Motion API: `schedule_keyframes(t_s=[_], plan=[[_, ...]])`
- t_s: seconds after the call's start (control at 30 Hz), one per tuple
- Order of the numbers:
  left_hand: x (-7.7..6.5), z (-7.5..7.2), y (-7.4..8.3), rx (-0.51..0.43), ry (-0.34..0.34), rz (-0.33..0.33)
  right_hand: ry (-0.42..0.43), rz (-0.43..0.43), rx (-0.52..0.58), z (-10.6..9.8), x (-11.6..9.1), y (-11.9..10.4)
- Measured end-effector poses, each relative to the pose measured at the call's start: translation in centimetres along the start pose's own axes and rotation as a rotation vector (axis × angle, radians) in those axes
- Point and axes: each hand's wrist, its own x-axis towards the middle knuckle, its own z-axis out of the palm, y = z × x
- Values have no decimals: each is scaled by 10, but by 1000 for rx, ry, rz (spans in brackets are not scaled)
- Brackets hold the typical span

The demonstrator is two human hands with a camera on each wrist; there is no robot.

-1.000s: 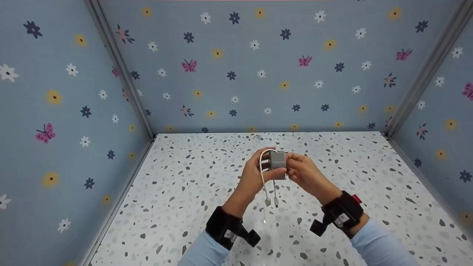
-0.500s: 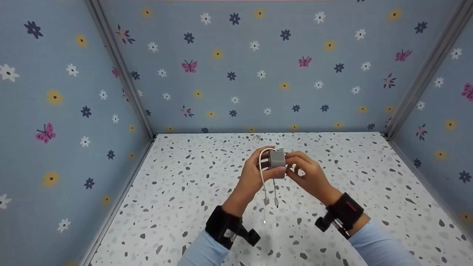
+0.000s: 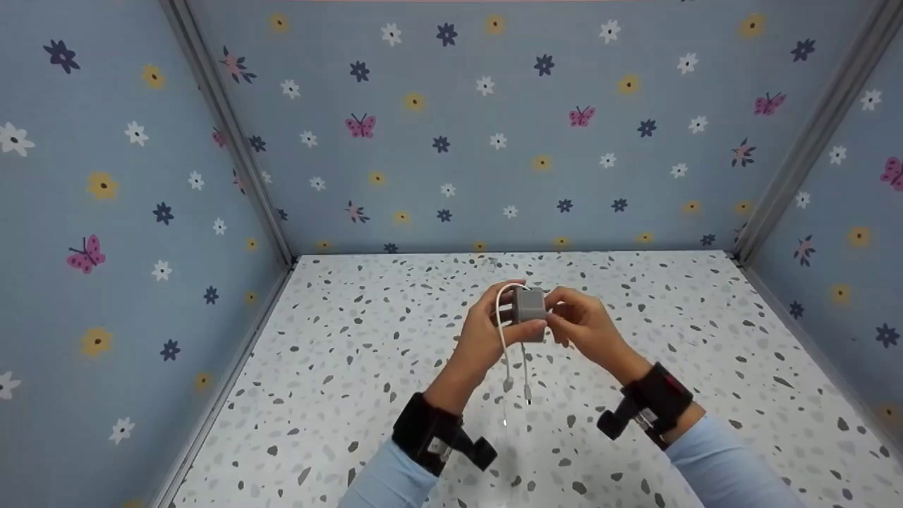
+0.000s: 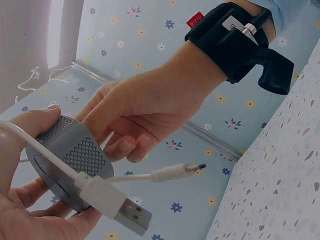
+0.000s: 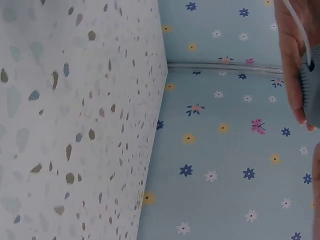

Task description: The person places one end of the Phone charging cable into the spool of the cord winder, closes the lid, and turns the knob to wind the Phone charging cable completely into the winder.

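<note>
My left hand (image 3: pixel 483 331) holds a grey block (image 3: pixel 530 305) with rounded edges, thumb at its front and fingers behind. Textured mesh covers its sides in the left wrist view. A white cable (image 3: pixel 498 314) loops out of the block's top. Its USB plug (image 4: pixel 134 215) and a slimmer white plug (image 4: pixel 172 172) hang free below. My right hand (image 3: pixel 589 328) has its thumb and index finger on the block's right side, the other fingers curled; the block partly hides these fingertips. In the right wrist view, only the block's edge (image 5: pixel 311 90) and part of the left hand (image 5: pixel 291 60) show.
A white speckled tabletop (image 3: pixel 338 395) lies below both hands. Blue flowered panels (image 3: pixel 451 162) with metal corner strips (image 3: pixel 236 134) enclose it at the back and sides. Black camera bands are strapped on both wrists (image 3: pixel 427 434).
The right hand's fingers opened out, then closed in again at the block's right side, and its wrist turned. The left hand stays in place. The hanging plugs have shifted slightly.
</note>
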Motion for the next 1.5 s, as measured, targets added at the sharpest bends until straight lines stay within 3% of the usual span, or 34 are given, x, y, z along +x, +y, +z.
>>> schedule_keyframes(t_s=[0.1,0.2,0.3,0.4,0.6,0.67,0.73,0.83,0.9,0.97,1.03,1.13,1.3,1.4,1.5], plan=[[0,1,0,-5,11,-16,27,363,405,2,4,-10],[0,2,0,0,15,-29,89,645,690,4,9,-20],[-1,3,0,-4,11,-44,133,798,833,6,10,-27],[-1,2,-1,-15,15,-49,157,833,845,8,10,-29],[0,0,0,-29,28,-28,222,770,655,11,7,-29],[0,0,1,-36,23,-26,220,668,520,10,3,-25],[0,-1,1,-37,17,-22,180,469,286,9,-1,-20],[0,-1,1,-37,11,-14,121,38,-231,5,-6,-8],[0,-1,1,-36,8,-12,109,-234,-505,1,-7,0],[0,-1,1,-35,8,-16,96,-412,-647,-2,-7,6],[0,-1,1,-36,7,-26,86,-487,-692,-2,-6,9],[-1,-2,-1,-32,9,-35,78,-479,-652,-2,-6,12],[-2,-4,-3,-14,11,-26,45,-375,-525,1,-6,11],[-1,-4,-4,-14,10,-24,26,-241,-381,4,-5,8],[-1,-3,-4,-20,13,-29,11,-9,-172,7,-3,1]])
